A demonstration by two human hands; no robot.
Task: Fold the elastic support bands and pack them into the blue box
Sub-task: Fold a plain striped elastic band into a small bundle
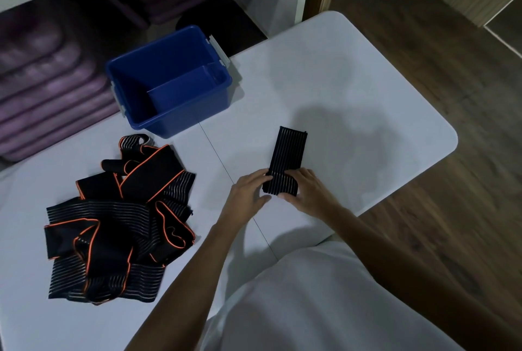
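A black elastic band with thin pale stripes [286, 154] lies flat on the white table [353, 82], stretching away from me. Its near end is curled up into a fold. My left hand [250, 191] pinches that folded end from the left and my right hand [308, 189] grips it from the right. A heap of several more black bands with orange edging [121, 220] lies to the left. The blue box [169, 79] stands open at the table's far left, and nothing shows inside it.
Purple folded cloths [42, 82] are stacked on shelves beyond the table's left edge. A dark round object [217, 23] sits behind the box. Wooden floor [452, 96] lies past the table's rounded right corner. A seam runs across the tabletop.
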